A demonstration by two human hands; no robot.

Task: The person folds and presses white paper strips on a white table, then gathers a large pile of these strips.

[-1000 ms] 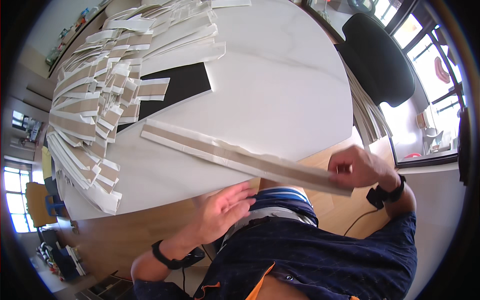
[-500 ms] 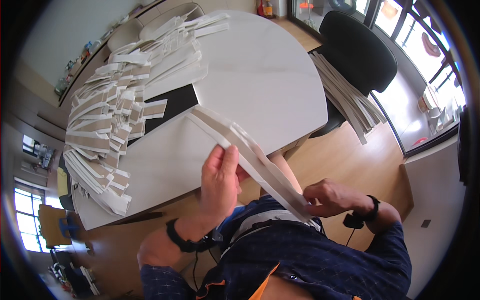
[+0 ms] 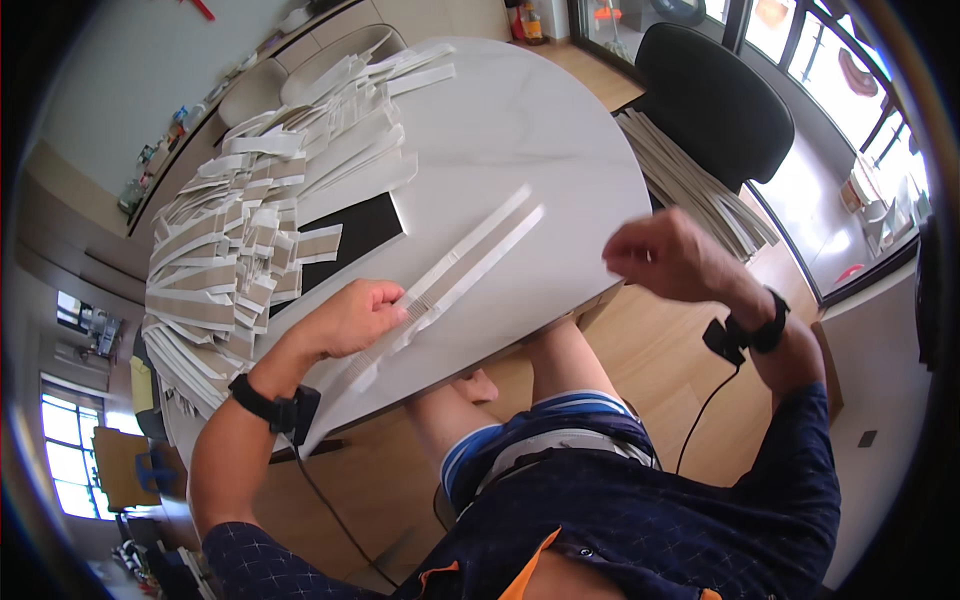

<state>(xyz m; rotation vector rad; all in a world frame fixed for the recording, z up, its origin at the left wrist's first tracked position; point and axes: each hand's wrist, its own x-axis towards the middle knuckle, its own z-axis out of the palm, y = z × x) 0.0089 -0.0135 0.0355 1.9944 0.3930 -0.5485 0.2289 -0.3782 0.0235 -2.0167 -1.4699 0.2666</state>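
Note:
A long beige strip with white edges (image 3: 478, 250) slants across the near part of the white table. Its lower end is blurred. My left hand (image 3: 350, 318) grips the strip near its middle, with thumb and fingers pinched on it at its left edge. My right hand (image 3: 670, 258) is in the air past the table's right edge, apart from the strip. Its fingers are loosely curled together, slightly blurred, with nothing visible in them. A large heap of similar strips (image 3: 240, 235) covers the table's left side. Beside the heap lies a flat black panel (image 3: 368, 232).
A bundle of long beige strips (image 3: 695, 185) lies on the seat of the black chair (image 3: 712, 105) to the right. Light chairs (image 3: 252, 92) stand behind the table (image 3: 560, 130). Each wrist wears a black band with a small device; cables hang from both.
My right hand has let go of the strip's end and moved up and away. My left hand has moved left with the strip, which now slants the other way over the table.

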